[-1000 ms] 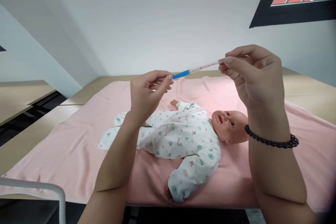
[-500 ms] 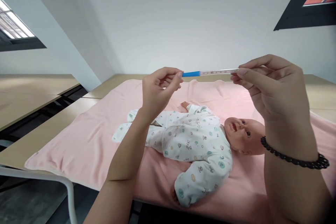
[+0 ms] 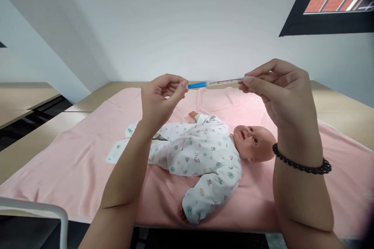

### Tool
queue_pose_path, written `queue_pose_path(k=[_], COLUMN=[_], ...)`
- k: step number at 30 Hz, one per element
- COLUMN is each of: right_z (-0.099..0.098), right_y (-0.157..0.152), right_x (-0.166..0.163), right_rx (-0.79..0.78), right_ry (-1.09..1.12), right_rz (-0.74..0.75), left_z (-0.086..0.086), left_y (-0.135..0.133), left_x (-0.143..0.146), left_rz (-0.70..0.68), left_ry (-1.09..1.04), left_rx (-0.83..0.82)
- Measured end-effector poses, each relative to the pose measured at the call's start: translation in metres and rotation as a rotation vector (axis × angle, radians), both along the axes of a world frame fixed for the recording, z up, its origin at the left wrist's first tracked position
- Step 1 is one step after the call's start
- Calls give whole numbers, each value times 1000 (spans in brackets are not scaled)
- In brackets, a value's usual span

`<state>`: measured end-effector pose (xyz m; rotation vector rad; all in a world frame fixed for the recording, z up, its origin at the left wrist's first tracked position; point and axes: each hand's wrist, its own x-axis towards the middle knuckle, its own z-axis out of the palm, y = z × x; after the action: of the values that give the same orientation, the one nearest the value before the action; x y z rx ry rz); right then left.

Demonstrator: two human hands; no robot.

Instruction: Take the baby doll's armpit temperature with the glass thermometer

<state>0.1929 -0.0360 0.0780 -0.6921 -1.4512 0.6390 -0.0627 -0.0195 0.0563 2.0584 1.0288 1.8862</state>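
A slim glass thermometer (image 3: 223,82) with printed scale marks and a blue end (image 3: 197,85) is held level at the height of the table's far edge. Pinched between thumb and fingers, the tip of the blue end is in my left hand (image 3: 163,95). At the opposite end, my right hand (image 3: 282,93) grips the clear glass, and its fingers hide that tip. Below both hands a baby doll (image 3: 201,151) in white patterned clothes lies on its back, its head to the right. My forearms cover part of its legs and come close to its head.
A pink blanket (image 3: 78,163) lies under the doll on a wooden table (image 3: 344,103). A white metal rail (image 3: 35,204) curves at the lower left. Behind stands a pale wall (image 3: 187,23), with a dark-framed window (image 3: 330,23) at the upper right.
The camera view has turned slightly to the right, so the doll, blanket and hands appear farther left. Both hands keep their hold on the thermometer, which stays nearly level.
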Motion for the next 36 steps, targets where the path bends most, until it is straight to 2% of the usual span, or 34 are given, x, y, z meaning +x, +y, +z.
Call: queue_pose_path(k=[4,7,11,14,16,20,25,28,36], right_z=[5,4,0,-8,-17,-46,-87,-104,-114], right_y=[0,4,15,30,44,78,108,117,124], right_x=[14,32,63,90,107,131,142,144,143], right_rx=[77,104,-35,-208,-329,-536,-708,-777,-827], right_ry=[-27,-49,-179,-244,-199,-82,-71,-74,-79], right_rz=[-161,-283,-361,-298,-236,-185,-142,-101,-75], left_z=[-6,-14,-33,-51,-63,-76,-76,-75,-79], left_y=[-1,-2,1,4,5,3,1,2,1], left_x=[13,25,43,56,64,74,76,76,76], left_rz=[-68,-165,-294,-322,-323,-352,-359,-361,-342], left_ry=[84,261,541,661,724,862,967,994,1040], left_rx=[-53,-187,-350,-410,-429,-440,-463,-473,-475])
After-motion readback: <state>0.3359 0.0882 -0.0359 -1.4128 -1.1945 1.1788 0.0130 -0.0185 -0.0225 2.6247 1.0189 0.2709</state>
